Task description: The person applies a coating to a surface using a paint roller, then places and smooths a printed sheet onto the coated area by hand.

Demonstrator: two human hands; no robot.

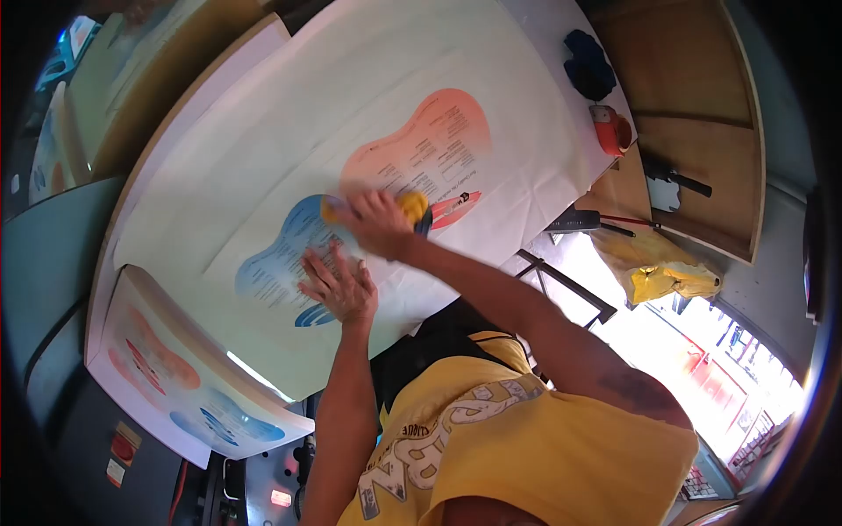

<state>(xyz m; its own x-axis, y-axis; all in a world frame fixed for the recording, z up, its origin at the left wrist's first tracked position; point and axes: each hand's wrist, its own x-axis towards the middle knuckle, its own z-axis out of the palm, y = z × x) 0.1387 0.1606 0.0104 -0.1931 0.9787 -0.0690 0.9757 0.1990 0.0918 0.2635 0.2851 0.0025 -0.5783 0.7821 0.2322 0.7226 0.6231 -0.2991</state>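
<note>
My right hand (pixel 377 221) is closed over a yellow cloth (pixel 413 207) with a dark edge and presses it to a large white printed sheet (pixel 219 175). Its fingers are slightly blurred. Lower and to the left, my left hand (pixel 342 285) lies palm down on the sheet with its fingers apart. Under and around both hands is a blue cloud-shaped print (pixel 272 259) with small text, partly covered by them. A coral-red print (pixel 377 162) of similar shape lies just beyond my right hand.
A dark blue cloth bundle (pixel 588 66) and a red roll of tape (pixel 611 131) sit at the sheet's far right edge. Wooden shelving (pixel 693 158) and a yellow plastic bag (pixel 671 272) are at the right. A curved printed panel (pixel 193 377) stands at the lower left.
</note>
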